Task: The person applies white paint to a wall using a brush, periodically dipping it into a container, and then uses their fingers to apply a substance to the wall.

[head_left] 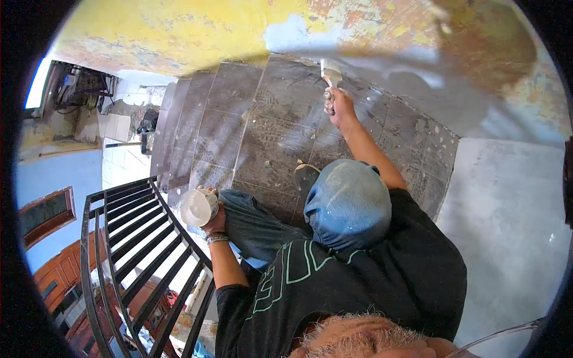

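Observation:
My right hand [339, 105] is closed round the handle of a paintbrush [331, 73], whose pale bristles point up toward the base of the wall. The brush looks coated with whitish paint. In my left hand [216, 219] is a translucent plastic container [197, 207], held out by the black railing; its contents look whitish, though I cannot make them out well. The wall [203, 30] has worn yellow paint with flaking patches, and a whitish band [382, 62] runs along its lower part near the brush.
Dark tiled steps [209, 119] lead down to the left from the tiled landing [274, 131] under me. A black metal railing [149, 250] borders the left side. A grey wall [507, 197] stands at right. Wooden doors [65, 268] show below, beyond the railing.

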`<state>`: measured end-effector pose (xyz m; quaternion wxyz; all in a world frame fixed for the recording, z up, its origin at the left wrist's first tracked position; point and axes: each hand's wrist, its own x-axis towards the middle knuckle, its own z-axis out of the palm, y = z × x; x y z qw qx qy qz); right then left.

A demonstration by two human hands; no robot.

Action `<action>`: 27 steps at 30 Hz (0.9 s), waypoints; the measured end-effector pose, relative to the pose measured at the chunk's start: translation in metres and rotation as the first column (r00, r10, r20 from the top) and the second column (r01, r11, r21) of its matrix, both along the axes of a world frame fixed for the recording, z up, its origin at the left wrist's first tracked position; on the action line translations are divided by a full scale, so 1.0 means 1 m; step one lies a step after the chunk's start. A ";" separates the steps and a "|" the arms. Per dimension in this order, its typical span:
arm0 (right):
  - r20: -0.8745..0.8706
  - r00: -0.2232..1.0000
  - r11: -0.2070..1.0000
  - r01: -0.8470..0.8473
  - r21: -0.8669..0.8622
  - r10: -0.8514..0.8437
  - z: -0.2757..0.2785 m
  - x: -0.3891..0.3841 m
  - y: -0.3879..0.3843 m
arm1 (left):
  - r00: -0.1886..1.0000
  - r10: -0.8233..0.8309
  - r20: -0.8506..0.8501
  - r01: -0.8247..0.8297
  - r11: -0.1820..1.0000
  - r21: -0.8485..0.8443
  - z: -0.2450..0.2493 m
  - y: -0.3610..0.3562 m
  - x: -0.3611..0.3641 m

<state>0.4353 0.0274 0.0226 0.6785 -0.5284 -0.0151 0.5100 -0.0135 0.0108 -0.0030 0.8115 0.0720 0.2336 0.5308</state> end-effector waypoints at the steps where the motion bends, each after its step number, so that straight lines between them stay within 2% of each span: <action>1: -0.049 0.998 0.996 0.021 -0.086 -0.025 -0.013 0.011 0.005 | 1.000 -0.013 0.028 0.013 1.000 -0.004 -0.001 0.000 -0.002; 2: -0.052 0.998 0.996 0.026 -0.090 -0.031 -0.017 0.024 0.010 | 1.000 -0.018 0.025 0.019 1.000 -0.008 -0.001 -0.002 -0.002; 4: 0.064 0.998 0.994 0.013 -0.112 -0.006 -0.022 0.044 0.020 | 0.998 -0.024 0.060 0.022 0.999 0.033 0.002 -0.002 -0.001; 5: 0.065 0.998 0.994 0.011 -0.109 -0.004 -0.001 0.042 0.021 | 0.998 -0.021 0.060 0.019 0.999 0.036 -0.003 -0.001 -0.004; 7: 0.093 0.994 0.998 0.046 0.053 -0.051 0.046 0.040 0.017 | 0.999 0.007 -0.052 -0.007 1.000 -0.005 -0.015 -0.006 -0.013; 8: 0.095 0.994 0.998 0.044 0.047 -0.048 0.062 0.036 0.010 | 0.999 0.008 -0.049 -0.009 1.000 -0.011 -0.015 -0.007 -0.010; 10: 0.177 0.982 0.988 0.038 0.150 -0.064 0.083 0.023 -0.011 | 0.995 0.035 -0.095 -0.032 0.999 0.035 -0.010 -0.006 -0.005; 11: 0.183 0.973 0.989 0.134 0.059 -0.143 0.085 0.013 -0.018 | 0.996 0.040 -0.077 -0.039 0.999 0.024 -0.011 -0.006 -0.007; 12: 0.190 0.971 0.988 0.139 0.063 -0.148 0.078 0.012 -0.024 | 0.997 0.036 -0.070 -0.034 0.999 0.027 -0.012 -0.006 -0.007; 14: -0.008 0.997 0.997 0.074 -0.028 -0.075 0.046 0.011 -0.035 | 0.998 0.002 -0.068 0.000 0.999 0.042 -0.007 -0.003 -0.004; 16: 0.023 0.997 0.992 0.082 -0.094 -0.080 0.005 0.032 -0.026 | 0.996 -0.018 -0.084 0.022 0.999 0.039 -0.005 -0.003 -0.004; 18: 0.050 0.995 0.983 0.088 -0.161 -0.081 -0.003 0.052 -0.017 | 0.998 0.024 -0.064 -0.026 0.999 -0.020 -0.006 -0.005 -0.007; 20: 0.043 0.990 0.991 0.132 0.020 -0.133 0.027 0.062 -0.005 | 0.999 0.011 -0.033 -0.011 1.000 -0.005 -0.005 -0.003 -0.007; 21: 0.044 0.991 0.992 0.129 0.017 -0.129 0.041 0.057 -0.007 | 1.000 -0.003 0.004 0.003 1.000 0.008 -0.004 -0.005 -0.006; 23: 0.158 0.978 0.982 0.113 0.154 -0.137 0.081 0.038 -0.019 | 1.000 -0.006 -0.004 0.006 1.000 0.016 0.005 -0.004 0.002; 24: 0.162 0.977 0.982 0.109 0.156 -0.135 0.097 0.030 -0.026 | 1.000 -0.018 -0.019 0.018 1.000 0.021 0.008 -0.004 0.004; 26: 0.325 0.922 0.951 0.116 0.288 -0.211 0.125 0.021 -0.039 | 1.000 -0.025 -0.019 0.025 0.999 0.027 0.001 -0.002 0.000; 27: 0.330 0.920 0.950 0.113 0.291 -0.210 0.134 0.024 -0.039 | 0.999 -0.031 -0.021 0.031 0.999 0.036 -0.004 -0.001 0.000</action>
